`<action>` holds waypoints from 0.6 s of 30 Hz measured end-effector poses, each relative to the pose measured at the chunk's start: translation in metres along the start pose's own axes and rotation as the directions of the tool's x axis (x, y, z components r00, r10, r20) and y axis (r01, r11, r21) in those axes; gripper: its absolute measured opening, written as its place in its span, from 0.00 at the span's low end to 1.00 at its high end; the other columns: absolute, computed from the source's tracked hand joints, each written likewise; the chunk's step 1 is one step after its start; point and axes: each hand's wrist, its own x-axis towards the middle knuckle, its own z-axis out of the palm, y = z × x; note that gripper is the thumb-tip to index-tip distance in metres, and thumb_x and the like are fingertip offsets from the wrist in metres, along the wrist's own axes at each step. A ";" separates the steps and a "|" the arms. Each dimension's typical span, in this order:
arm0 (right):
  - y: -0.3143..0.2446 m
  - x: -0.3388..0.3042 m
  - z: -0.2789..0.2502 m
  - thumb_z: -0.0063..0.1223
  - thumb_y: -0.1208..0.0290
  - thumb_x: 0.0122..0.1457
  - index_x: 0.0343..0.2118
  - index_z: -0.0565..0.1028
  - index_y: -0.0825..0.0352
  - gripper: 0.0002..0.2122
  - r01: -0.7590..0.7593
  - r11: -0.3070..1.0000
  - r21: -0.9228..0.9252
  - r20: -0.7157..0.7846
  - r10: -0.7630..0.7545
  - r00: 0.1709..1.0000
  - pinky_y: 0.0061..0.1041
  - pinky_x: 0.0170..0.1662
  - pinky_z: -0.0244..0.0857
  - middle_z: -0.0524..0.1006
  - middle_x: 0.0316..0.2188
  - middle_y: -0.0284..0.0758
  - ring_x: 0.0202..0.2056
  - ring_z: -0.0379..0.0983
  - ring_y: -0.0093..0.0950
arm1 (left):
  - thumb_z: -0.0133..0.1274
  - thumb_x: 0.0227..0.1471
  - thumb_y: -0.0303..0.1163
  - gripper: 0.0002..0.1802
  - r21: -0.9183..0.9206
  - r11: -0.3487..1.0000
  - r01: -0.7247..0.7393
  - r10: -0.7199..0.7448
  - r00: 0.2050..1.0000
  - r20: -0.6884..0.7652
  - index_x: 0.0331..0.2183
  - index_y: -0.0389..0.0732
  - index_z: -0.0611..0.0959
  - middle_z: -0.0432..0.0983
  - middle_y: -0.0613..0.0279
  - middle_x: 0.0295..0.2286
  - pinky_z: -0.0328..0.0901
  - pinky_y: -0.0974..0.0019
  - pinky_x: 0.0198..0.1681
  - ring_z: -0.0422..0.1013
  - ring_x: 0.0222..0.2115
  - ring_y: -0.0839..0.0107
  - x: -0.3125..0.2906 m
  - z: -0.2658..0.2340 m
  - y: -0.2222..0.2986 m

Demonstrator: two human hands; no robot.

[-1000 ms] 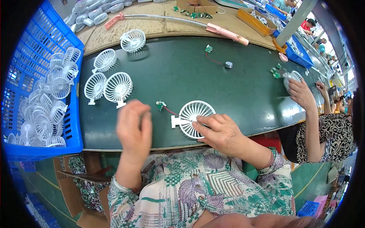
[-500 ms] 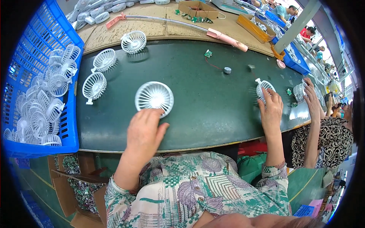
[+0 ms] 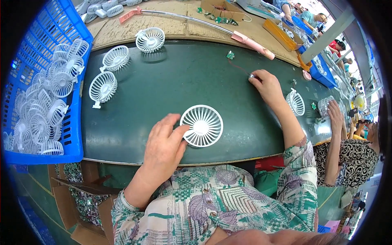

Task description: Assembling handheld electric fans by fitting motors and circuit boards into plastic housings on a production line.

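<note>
A round white fan guard [image 3: 208,132] stands over the green table in front of me. My left hand [image 3: 164,141] grips its left rim between thumb and fingers. Farther right, my right hand [image 3: 267,87] is closed in a pinch on a small silver motor [image 3: 251,76]. A thin red wire runs from the motor to a little green circuit board [image 3: 230,54]. Another white guard [image 3: 295,102] rests beyond my right forearm. At the left of the table lie three more guards [image 3: 103,87], apart from my hands.
A blue crate [image 3: 73,152] full of white guards stands at the left. Cardboard [image 3: 179,28] covers the far side, with a pink-handled rod [image 3: 253,45] across it. A co-worker's hand [image 3: 335,114] works at the right. Open cartons [image 3: 65,204] sit below the table edge.
My left hand has drawn the guard rightward and nearer me. My right hand has let go of the right-hand guard and moved left and away from me, onto the motor.
</note>
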 end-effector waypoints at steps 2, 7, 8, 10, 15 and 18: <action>-0.011 -0.002 -0.008 0.56 0.66 0.58 0.36 0.79 0.69 0.10 -0.216 0.949 0.228 0.119 0.193 0.974 0.36 0.39 0.69 0.79 0.29 0.42 0.33 0.76 0.43 | 0.60 0.43 0.21 0.18 -0.032 0.998 -0.055 0.056 0.998 0.039 0.40 0.38 0.80 0.72 0.48 0.44 0.64 0.49 0.53 0.70 0.48 0.50 0.000 0.001 -0.003; -0.013 -0.019 -0.017 0.56 0.64 0.58 0.37 0.78 0.68 0.12 -0.266 0.961 0.076 0.134 0.254 0.958 0.37 0.40 0.70 0.80 0.32 0.42 0.35 0.77 0.43 | 0.60 0.43 0.21 0.15 -0.108 0.978 -0.179 0.187 0.980 0.068 0.38 0.37 0.80 0.74 0.49 0.42 0.64 0.50 0.52 0.71 0.47 0.51 0.002 0.006 0.000; -0.017 -0.022 -0.018 0.56 0.64 0.58 0.37 0.78 0.68 0.12 -0.267 0.961 0.073 0.132 0.256 0.958 0.37 0.40 0.70 0.80 0.32 0.42 0.35 0.77 0.43 | 0.60 0.43 0.21 0.15 -0.111 0.977 -0.182 0.190 0.980 0.067 0.38 0.37 0.80 0.74 0.49 0.42 0.64 0.50 0.52 0.71 0.47 0.51 0.003 0.007 0.001; -0.025 -0.027 -0.016 0.57 0.63 0.57 0.38 0.78 0.68 0.12 -0.149 0.986 -0.081 0.062 0.154 0.986 0.38 0.41 0.70 0.80 0.34 0.42 0.37 0.77 0.43 | 0.60 0.43 0.21 0.15 -0.129 0.972 -0.196 0.207 0.976 0.073 0.37 0.37 0.79 0.74 0.49 0.42 0.65 0.51 0.51 0.71 0.46 0.51 0.005 0.006 0.000; -0.052 -0.031 -0.021 0.60 0.65 0.55 0.37 0.76 0.68 0.12 -0.087 0.993 -0.073 0.116 0.095 0.989 0.38 0.41 0.70 0.79 0.35 0.42 0.38 0.77 0.43 | 0.60 0.43 0.20 0.13 -0.129 0.978 -0.164 0.172 0.984 0.053 0.35 0.39 0.81 0.77 0.53 0.41 0.67 0.53 0.50 0.73 0.46 0.52 0.004 0.008 0.001; -0.099 -0.051 -0.036 0.62 0.68 0.52 0.36 0.75 0.67 0.11 0.136 0.982 0.134 0.111 -0.151 0.982 0.38 0.39 0.70 0.78 0.32 0.41 0.36 0.76 0.42 | 0.60 0.43 0.21 0.13 -0.112 0.982 -0.152 0.160 0.985 0.066 0.35 0.39 0.81 0.77 0.53 0.41 0.67 0.53 0.49 0.73 0.46 0.53 0.001 0.005 0.001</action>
